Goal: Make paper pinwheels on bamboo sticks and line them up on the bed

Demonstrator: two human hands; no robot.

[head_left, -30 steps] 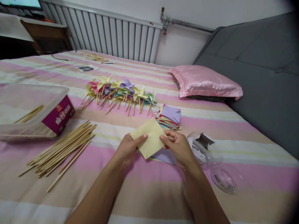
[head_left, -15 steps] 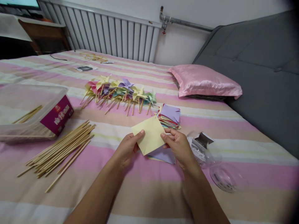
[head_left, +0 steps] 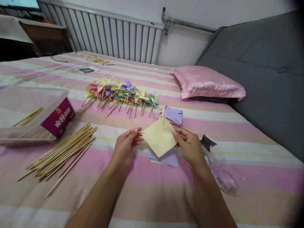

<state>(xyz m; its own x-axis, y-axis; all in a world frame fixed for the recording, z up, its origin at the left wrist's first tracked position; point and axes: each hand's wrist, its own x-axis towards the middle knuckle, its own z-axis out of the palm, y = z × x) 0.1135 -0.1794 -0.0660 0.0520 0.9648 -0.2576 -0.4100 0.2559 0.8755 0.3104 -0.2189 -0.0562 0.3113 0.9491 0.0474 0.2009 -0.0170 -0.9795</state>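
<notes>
Row of finished paper pinwheels (head_left: pixel 121 91) lies beyond the hands; a stack of cut squares (head_left: pixel 173 117) and loose bamboo sticks (head_left: pixel 61 153) are unused, so plenty seems left. Yellow paper square (head_left: pixel 159 136) is held between the hands: right hand (head_left: pixel 188 145) pinches its right edge, left hand (head_left: pixel 124 147) fingers its left corner. More sheets (head_left: pixel 166 159) lie just beneath.

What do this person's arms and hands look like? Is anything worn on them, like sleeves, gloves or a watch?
Both forearms are bare as far as the picture shows, with no sleeves in view. The left hand and right hand wear no gloves. No watch, bracelet or ring is visible. The fingernails look short and unpainted.
</notes>
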